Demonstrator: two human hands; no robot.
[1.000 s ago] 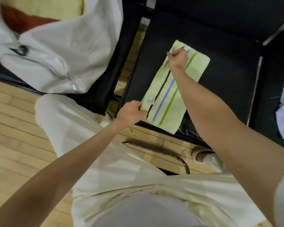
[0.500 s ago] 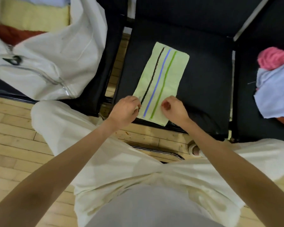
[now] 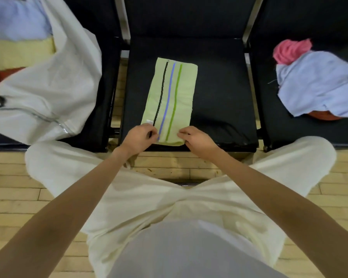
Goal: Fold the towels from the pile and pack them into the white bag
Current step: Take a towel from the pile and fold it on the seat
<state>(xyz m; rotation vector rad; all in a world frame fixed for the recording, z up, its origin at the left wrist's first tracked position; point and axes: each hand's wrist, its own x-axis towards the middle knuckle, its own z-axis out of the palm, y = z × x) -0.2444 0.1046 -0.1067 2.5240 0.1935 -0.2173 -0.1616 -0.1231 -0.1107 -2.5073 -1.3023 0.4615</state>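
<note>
Pale green towel (image 3: 172, 99), folded to a long strip, lies flat on middle black chair seat (image 3: 219, 93), stripes running near to far. My left hand (image 3: 138, 137) pinches its near left corner; my right hand (image 3: 197, 138) pinches near right corner. White bag (image 3: 48, 93) on left chair, towel pile (image 3: 315, 81) on right.

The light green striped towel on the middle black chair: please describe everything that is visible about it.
The light green striped towel is a soft woven cloth, lying flat as a long narrow rectangle on the black padded chair seat. Three stripes run along its length: black, blue and green. A small white tag shows near its left near corner. Its near end reaches the seat's front edge, where the left hand and the right hand pinch its two near corners.
</note>
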